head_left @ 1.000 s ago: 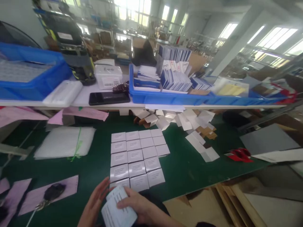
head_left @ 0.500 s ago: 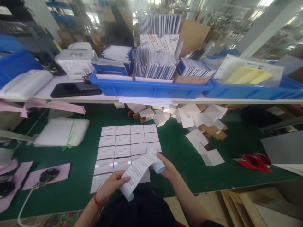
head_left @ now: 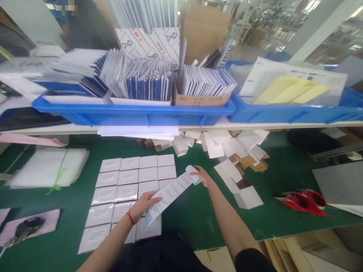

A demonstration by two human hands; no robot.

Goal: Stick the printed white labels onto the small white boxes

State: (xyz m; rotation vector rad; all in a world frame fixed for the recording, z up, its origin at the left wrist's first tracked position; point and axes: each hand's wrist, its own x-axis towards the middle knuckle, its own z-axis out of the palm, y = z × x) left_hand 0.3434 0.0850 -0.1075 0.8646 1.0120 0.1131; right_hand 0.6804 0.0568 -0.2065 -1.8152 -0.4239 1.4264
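Note:
A long strip of printed labels [head_left: 173, 190] with a pale blue backing stretches slantwise between my hands. Its loose end is pinched in my left hand [head_left: 144, 206], thumb on top. My right hand [head_left: 202, 176] grips the rolled-up far end, fingers closed round it. Below the strip, flat white boxes [head_left: 106, 195] lie in close rows on the green table [head_left: 195, 219]. Those in the left columns carry small printed text; several to the right look plain. Strip and left hand cover part of these rows.
Unfolded white cartons [head_left: 227, 151] are heaped beyond my right hand. Red-handled scissors [head_left: 304, 201] lie at the right. A stack of clear plastic bags [head_left: 48, 168] sits left. On the shelf, a blue bin [head_left: 130, 114] holds booklets.
My hands have spread farther apart, and more of the label strip is unrolled between them. The whole view has shifted, with the boxes now farther left.

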